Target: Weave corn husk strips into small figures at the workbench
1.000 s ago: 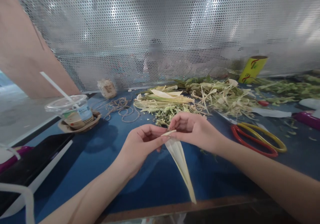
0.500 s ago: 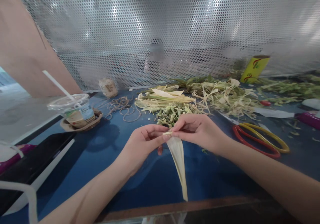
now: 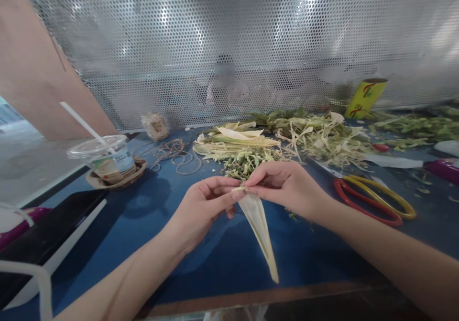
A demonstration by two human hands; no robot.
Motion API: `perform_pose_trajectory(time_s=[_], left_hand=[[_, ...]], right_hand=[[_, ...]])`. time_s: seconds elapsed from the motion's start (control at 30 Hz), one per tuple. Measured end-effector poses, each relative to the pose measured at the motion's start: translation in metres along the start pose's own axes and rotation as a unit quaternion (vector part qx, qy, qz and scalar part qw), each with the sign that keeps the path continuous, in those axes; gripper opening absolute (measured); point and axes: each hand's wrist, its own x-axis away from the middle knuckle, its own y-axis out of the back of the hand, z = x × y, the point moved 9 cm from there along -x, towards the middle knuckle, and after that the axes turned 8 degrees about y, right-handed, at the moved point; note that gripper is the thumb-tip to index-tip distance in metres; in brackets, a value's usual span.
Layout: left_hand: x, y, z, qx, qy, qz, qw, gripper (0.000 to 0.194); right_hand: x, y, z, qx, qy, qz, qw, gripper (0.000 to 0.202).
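A pale, long strip of corn husk [image 3: 260, 230] hangs down from between my fingertips, tapering toward the table's front edge. My left hand [image 3: 206, 201] pinches its folded top end between thumb and fingers. From the other side my right hand [image 3: 283, 184] is closed on the same top end, fingertips touching those of the left. The fold itself is small and partly covered by my fingers. Just behind my hands lie a heap of green plant trimmings [image 3: 244, 163] and a stack of husk strips [image 3: 236, 139].
At left stand a drink cup [image 3: 111, 160] with a straw and a black device [image 3: 50, 235]. Loose twine [image 3: 175, 156] lies behind. Right are scissors with red and yellow handles [image 3: 376, 201], a purple-handled knife [image 3: 398, 161], a yellow tube [image 3: 366, 98] and more husks [image 3: 322, 139]. A perforated metal screen [image 3: 251, 38] rises behind.
The hanging lower end of the husk has swung to the right. Both hands stay nearly in place, with small shifts of the fingers at the fold.
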Motion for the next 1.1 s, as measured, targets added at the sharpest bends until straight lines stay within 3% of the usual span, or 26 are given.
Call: perform_pose_trajectory(time_s=[0.1,0.3,0.43,0.6,0.9,1.1], left_hand=[[0.001,0.001,-0.001,0.002,-0.01,-0.011,1.0,0.02],[0.002,0.004,-0.008,-0.022,-0.048,-0.033,0.998,0.02],[0.002,0.005,-0.008,-0.025,-0.05,-0.035,0.998,0.021],[0.0,-0.001,0.002,-0.012,-0.005,0.006,1.0,0.022],[0.003,0.004,-0.007,-0.033,-0.047,-0.035,0.998,0.023],[0.0,-0.002,-0.002,-0.025,-0.031,0.005,0.999,0.028]], right_hand=[[0.0,0.0,0.002,0.011,0.007,0.0,1.0,0.007],[0.002,-0.008,-0.01,-0.054,-0.081,0.032,0.995,0.017],[0.001,-0.005,-0.007,-0.037,-0.051,0.009,0.998,0.012],[0.0,-0.001,0.001,-0.025,-0.004,-0.005,1.0,0.009],[-0.001,-0.008,-0.009,-0.101,-0.063,0.015,0.993,0.01],[-0.001,-0.003,-0.009,-0.073,-0.055,-0.005,0.996,0.006]])
